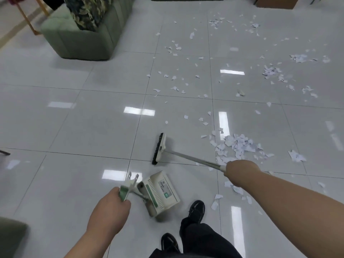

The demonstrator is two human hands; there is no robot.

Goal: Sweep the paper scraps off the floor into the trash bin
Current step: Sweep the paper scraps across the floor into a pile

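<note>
I log a green sofa point(83, 34) far left and a brown box point(275, 2) at the top edge, both well apart from the scraps point(238, 146), which lie heaped just right of the broom point(161, 148) shaft and scattered thinly beyond. Left hand point(109, 207) grips the handle of the dustpan point(162, 192), which sits tilted near the shoes point(195, 209); right hand point(240, 172) wraps the broom shaft, head left of the heap. Glossy pale tile floor point(74, 127), lights mirrored in it.
</note>
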